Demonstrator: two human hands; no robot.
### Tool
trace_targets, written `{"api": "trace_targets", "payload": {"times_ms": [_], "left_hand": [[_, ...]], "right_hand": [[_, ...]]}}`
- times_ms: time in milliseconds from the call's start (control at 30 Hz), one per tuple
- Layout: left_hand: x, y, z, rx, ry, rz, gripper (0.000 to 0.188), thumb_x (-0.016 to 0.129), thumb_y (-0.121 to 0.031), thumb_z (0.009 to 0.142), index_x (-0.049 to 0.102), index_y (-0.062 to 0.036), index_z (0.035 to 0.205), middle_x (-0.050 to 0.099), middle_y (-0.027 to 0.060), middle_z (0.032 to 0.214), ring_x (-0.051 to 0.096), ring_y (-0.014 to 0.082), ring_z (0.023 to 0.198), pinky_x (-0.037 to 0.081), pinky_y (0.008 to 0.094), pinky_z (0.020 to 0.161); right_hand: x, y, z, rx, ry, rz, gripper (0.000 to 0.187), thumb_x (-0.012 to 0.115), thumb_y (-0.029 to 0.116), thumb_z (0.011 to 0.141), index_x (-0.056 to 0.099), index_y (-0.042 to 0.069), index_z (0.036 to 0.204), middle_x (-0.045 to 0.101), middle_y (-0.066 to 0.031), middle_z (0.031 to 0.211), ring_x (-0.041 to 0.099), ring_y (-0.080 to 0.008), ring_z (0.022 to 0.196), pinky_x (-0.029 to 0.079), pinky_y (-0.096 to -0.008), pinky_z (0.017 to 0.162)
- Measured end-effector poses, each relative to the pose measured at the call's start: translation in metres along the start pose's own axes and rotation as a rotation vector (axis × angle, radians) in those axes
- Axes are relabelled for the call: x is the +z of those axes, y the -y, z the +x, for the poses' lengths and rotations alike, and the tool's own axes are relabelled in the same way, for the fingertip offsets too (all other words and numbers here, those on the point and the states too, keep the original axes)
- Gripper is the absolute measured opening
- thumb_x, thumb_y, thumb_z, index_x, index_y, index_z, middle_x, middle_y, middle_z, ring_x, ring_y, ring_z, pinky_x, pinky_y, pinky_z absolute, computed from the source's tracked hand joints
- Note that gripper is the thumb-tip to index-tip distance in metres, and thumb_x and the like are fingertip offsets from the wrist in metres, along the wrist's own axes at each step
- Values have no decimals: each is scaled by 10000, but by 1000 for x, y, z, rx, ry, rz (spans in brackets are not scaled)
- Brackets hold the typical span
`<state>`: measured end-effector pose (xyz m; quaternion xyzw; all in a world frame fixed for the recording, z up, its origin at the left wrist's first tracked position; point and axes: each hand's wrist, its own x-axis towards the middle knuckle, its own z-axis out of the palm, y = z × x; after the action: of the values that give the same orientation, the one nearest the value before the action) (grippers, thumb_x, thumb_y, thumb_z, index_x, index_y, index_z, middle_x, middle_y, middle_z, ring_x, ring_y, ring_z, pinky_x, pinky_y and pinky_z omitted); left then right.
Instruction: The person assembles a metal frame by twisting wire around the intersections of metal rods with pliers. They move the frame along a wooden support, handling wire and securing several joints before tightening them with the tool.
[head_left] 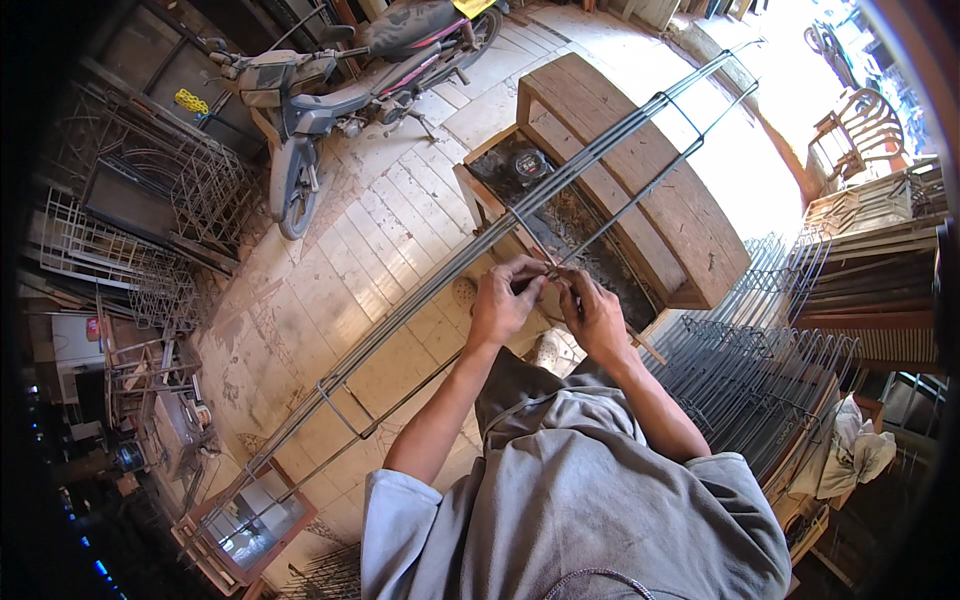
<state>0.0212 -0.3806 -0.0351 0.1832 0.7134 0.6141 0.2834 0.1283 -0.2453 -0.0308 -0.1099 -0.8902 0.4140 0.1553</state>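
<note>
A long cage of thin steel rods (pixel 420 298) with square wire stirrups runs slantwise from lower left to upper right, resting across a wooden bench (pixel 640 190). My left hand (pixel 505 303) and my right hand (pixel 597 318) meet at the cage's near rod, beside a stirrup corner. Thumb and fingers of both are pinched together, almost touching. Something thin and small shows between the fingertips, too small to name. In the bench's open tray lies a round dark tape measure (pixel 528 165) among loose bits of wire.
Many bent steel stirrups (pixel 740 375) are stacked at my right, near a crumpled pale cloth (pixel 855 448). A motorbike (pixel 340 95) stands at the far left on the tiled floor (pixel 350 250). The cage's lower end lies over a wooden-framed glass panel (pixel 300 508). Wire racks (pixel 215 195) line the left side.
</note>
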Motion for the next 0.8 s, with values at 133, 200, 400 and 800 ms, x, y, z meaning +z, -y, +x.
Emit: {"api": "trace_targets", "payload": {"times_ms": [133,200,400,800], "left_hand": [[5,-8,-10,264,-61,348,202,624,-4,877,663,-7,1075,715,163,1000,698,330,901,549,385,786],[6,-7,-12,363,-62,440,226,609,-9,874,663,-22,1093,697,177,1045,665,384,949,545,424,815],[6,2,-15,517,-50,590,321,610,-54,875,633,-44,1196,687,167,1086,677,355,920,559,430,794],[15,-3,-17,410,-110,725,315,638,-157,887,627,-99,1197,679,127,1039,686,349,822,559,445,707]], "right_hand": [[3,-3,0,-62,-26,-46,189,596,53,928,609,24,1114,669,-213,923,678,-357,752,528,-391,659],[1,-3,1,-86,-22,-35,175,593,44,923,614,21,1095,670,-211,908,680,-349,730,529,-390,643],[-1,-9,-2,18,65,39,274,599,73,899,597,27,1170,667,-236,968,674,-407,828,545,-444,702],[-21,23,15,91,100,180,225,491,-20,871,494,-18,1095,626,-209,718,631,-351,655,482,-415,626]]}}
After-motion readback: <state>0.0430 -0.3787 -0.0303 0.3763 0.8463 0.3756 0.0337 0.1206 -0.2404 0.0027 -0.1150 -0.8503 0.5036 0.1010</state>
